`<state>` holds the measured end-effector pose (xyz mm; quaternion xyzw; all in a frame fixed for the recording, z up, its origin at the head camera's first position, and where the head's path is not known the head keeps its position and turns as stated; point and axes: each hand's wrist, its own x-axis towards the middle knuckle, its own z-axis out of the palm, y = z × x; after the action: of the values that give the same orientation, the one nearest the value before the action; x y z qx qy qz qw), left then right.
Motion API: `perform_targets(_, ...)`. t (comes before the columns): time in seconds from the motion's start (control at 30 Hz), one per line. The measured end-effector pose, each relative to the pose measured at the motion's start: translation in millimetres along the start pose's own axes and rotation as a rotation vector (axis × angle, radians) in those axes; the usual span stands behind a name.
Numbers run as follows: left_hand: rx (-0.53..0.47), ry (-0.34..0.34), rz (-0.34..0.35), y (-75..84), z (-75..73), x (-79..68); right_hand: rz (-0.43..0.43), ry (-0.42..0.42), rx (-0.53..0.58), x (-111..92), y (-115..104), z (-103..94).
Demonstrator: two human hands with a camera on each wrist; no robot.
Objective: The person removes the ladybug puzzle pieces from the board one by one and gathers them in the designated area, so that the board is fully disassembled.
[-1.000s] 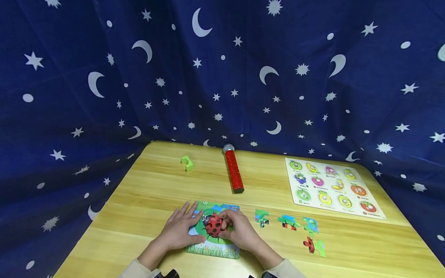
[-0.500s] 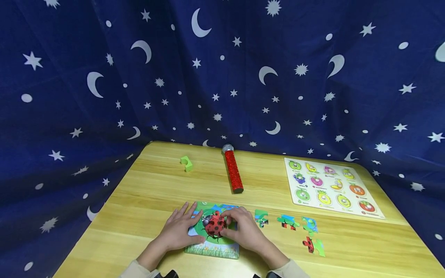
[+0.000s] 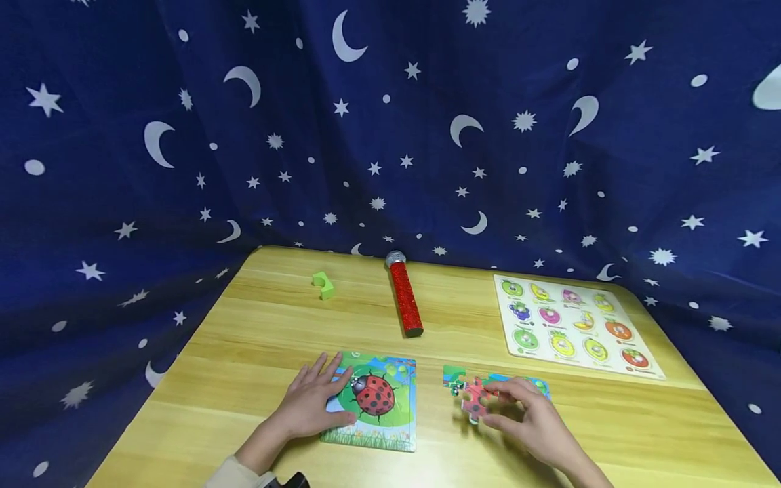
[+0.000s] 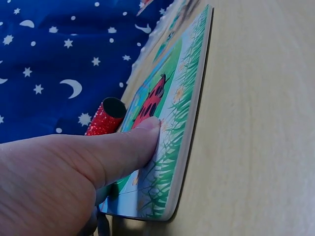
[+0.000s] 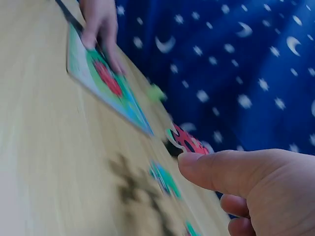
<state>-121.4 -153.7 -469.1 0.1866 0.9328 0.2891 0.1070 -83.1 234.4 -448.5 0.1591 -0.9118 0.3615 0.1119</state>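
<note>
A ladybug jigsaw board (image 3: 399, 423) lies on the table with its red ladybug picture showing in the tray. On the board's left side rests my left hand (image 3: 312, 405), fingers spread and thumb near the lower part of the picture. My right hand (image 3: 537, 423) pinches a red, black-spotted puzzle piece (image 3: 474, 401) between thumb and fingers, held above the table to the right of the board. In the right wrist view the piece (image 5: 189, 140) stands clear of the tabletop and casts a shadow. Behind it lie loose puzzle pieces (image 3: 453, 375), partly hidden by the hand.
A red glittery microphone (image 3: 405, 298) lies behind the board. Farther back on the left is a light green arch block (image 3: 325, 285). A fruit peg puzzle (image 3: 573, 325) lies at the right rear. A dark blue star-patterned curtain (image 3: 390, 135) hangs beyond the table (image 3: 256, 339).
My right hand has left the board and moved right, carrying a red spotted piece. The whole ladybug on the board is uncovered. My left hand has stayed on the board.
</note>
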Motion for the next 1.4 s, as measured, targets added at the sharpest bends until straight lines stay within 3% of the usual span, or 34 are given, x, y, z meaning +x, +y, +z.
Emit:
perform_targets(0.2, -0.001, 0.002, -0.005, 0.4, -5.5, 2.5, 0.021, 0.115, -0.096, -19.7, 27.7, -32.7)
perform_targets(0.33, -0.010, -0.004, -0.011, 0.8, -5.4, 2.7, 0.031, 0.135, -0.156, -30.1, 39.7, -43.6)
perform_targets(0.53, -0.016, -0.009, -0.013, 0.8, -0.1, 1.0, 0.127, 0.015, -0.177, -38.0, 41.3, -41.1)
perform_targets(0.63, -0.013, -0.003, -0.014, 1.2, -0.3, 0.3, 0.113, -0.031, -0.145, -34.8, 40.9, -35.5)
perform_targets(0.87, -0.023, 0.002, -0.010, 2.1, -0.9, -2.0, 0.025, -0.053, -0.105, -30.9, 42.6, -27.4)
perform_targets(1.4, -0.025, 0.002, -0.021, 4.1, -1.6, -0.8, 0.063, -0.126, -0.161, -27.3, 46.4, -28.7)
